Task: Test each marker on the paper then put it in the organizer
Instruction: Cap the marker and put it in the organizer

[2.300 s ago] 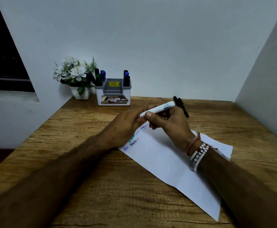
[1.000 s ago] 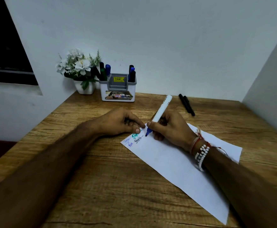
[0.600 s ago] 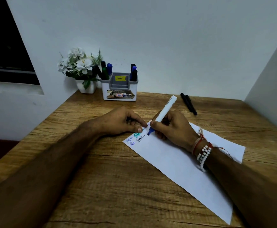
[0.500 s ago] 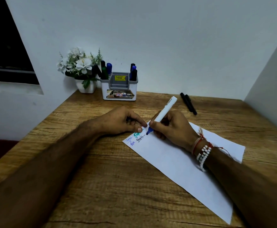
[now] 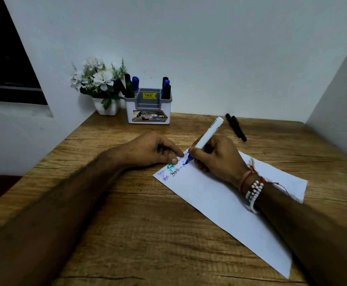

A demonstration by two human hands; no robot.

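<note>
Out of sight
My left hand [image 5: 147,150] is hiding most of a dark cap [image 5: 161,149]; my right hand [image 5: 218,158] is covering the far corner of the paper [image 5: 226,207].

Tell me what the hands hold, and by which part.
Right hand grips the white marker low on its barrel, near the tip. Left hand presses the paper with a fingertip; whether it holds anything is unclear.

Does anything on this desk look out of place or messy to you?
Nothing spilled or damaged. The paper lies slanted across the table, and two black markers lie loose near the back wall rather than in the organizer, which has its yellow price sticker on.
</note>
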